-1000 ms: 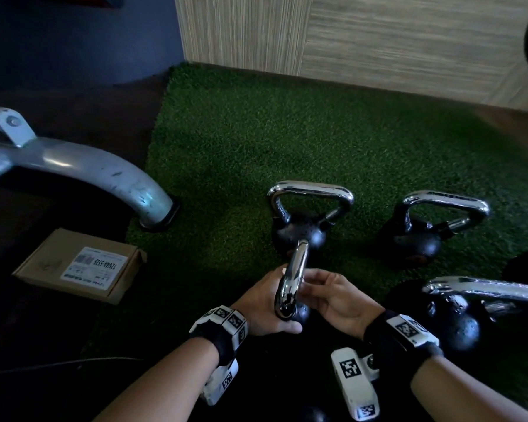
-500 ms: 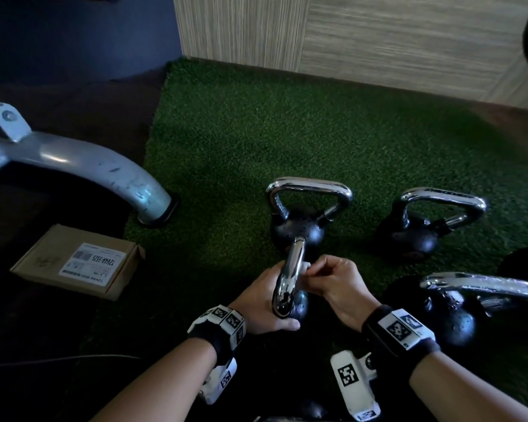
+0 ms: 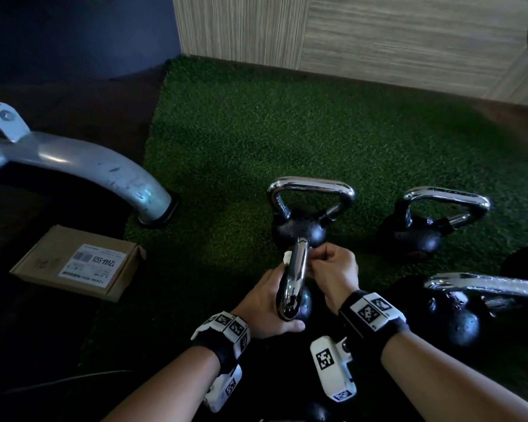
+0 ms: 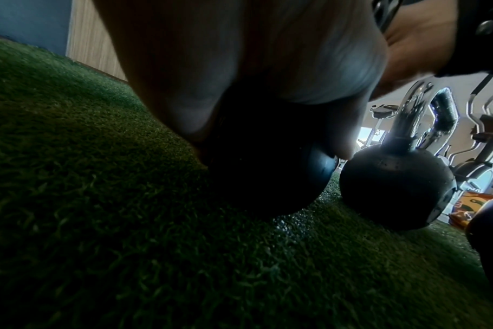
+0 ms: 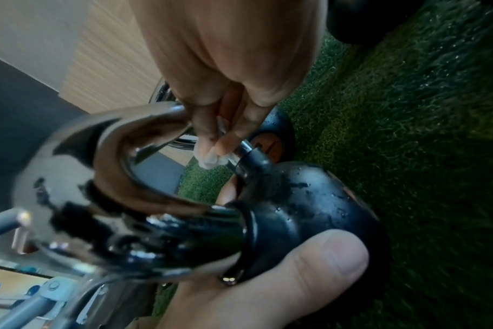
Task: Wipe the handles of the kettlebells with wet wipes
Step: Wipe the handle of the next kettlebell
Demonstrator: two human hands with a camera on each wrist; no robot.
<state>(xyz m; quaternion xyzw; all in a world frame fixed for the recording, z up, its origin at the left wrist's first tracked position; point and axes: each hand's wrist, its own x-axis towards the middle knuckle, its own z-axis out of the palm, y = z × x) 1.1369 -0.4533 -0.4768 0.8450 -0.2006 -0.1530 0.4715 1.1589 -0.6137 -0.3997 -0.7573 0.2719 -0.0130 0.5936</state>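
From the head view, a small black kettlebell (image 3: 301, 303) with a chrome handle (image 3: 296, 275) is seen on green turf (image 3: 226, 147), low in the middle of the frame. Its ball is cupped by the left hand (image 3: 264, 306), the thumb curled round the near side. The far end of the handle is met by the right hand (image 3: 333, 274), whose curled fingers pinch a white wet wipe (image 3: 288, 257) against the chrome. A second kettlebell (image 3: 302, 214) stands just behind, a third (image 3: 424, 229) to the right, and a fourth (image 3: 457, 312) near the right wrist. A cardboard box (image 3: 73, 263) lies on the dark floor to the left, near a grey metal machine leg (image 3: 83, 166).

From the left wrist view, the palm (image 4: 239, 55) is seen pressed over the dark ball (image 4: 267, 173), which rests on the turf; another kettlebell (image 4: 394, 189) stands beside it.

From the right wrist view, the crumpled wipe (image 5: 211, 155) is seen held between fingertips (image 5: 225, 142) at the handle's far post, and the left thumb (image 5: 310, 267) is laid against the wet black ball (image 5: 310, 200).
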